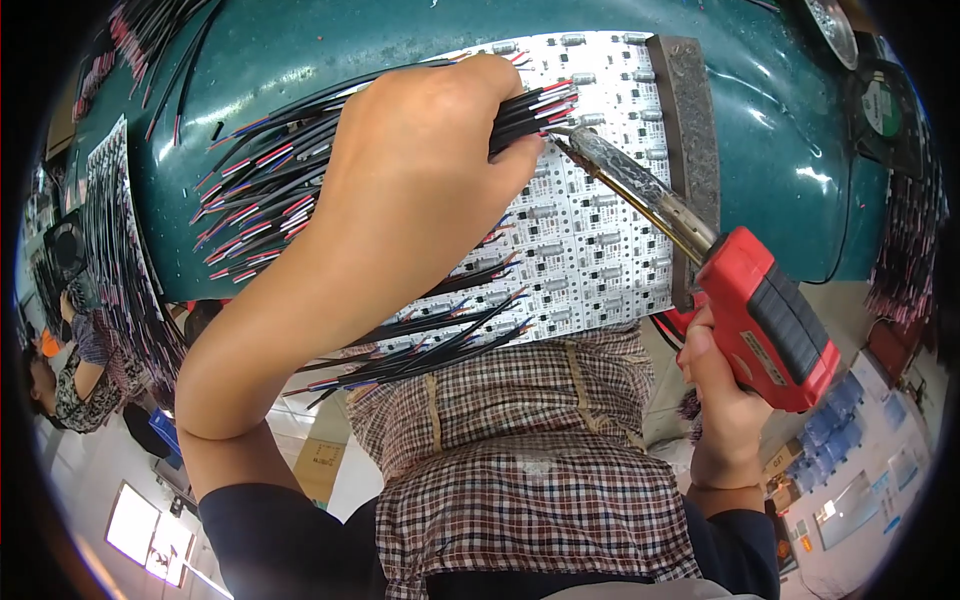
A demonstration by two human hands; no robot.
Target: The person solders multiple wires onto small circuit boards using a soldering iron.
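Observation:
My left hand (430,130) is closed round a bundle of black cables (530,112), whose stripped red, white and black ends point right over a white circuit board panel (560,215). Rows of small grey cylindrical parts and black chips cover that panel. In my right hand (725,385) is a red and black soldering gun (765,315). Its metal barrel slants up to the left, and the tip comes close to the cable ends beside my left thumb; whether they touch I cannot tell. More cables (270,210) lie across the panel's left side, partly hidden under my left forearm.
A dark metal bar (688,150) lies along the panel's right edge on the green table cover (770,180). Another cabled panel (110,180) hangs at the left edge, where a person (80,385) sits. A small black fan (885,110) and further cables (905,235) are at right.

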